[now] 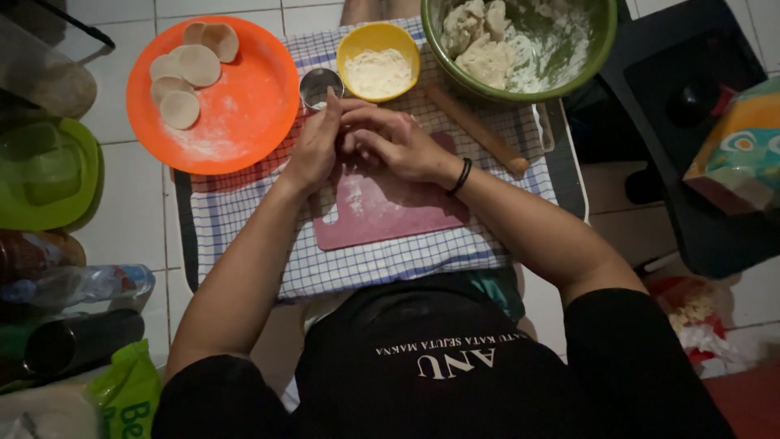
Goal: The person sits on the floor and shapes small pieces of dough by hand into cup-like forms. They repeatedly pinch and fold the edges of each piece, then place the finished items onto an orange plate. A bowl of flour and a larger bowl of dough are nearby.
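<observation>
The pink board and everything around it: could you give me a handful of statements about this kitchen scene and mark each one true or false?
1. Both hands meet over the pink cutting board. True: the left hand and the right hand are together above it.
2. The orange plate holds round dough discs. True.
3. The yellow bowl is filled with water. False: it holds white flour.
4. The rolling pin is in the right hand. False: it lies on the checked cloth, beside the hands.
5. The green bowl is empty. False: it holds lumps of dough.
</observation>
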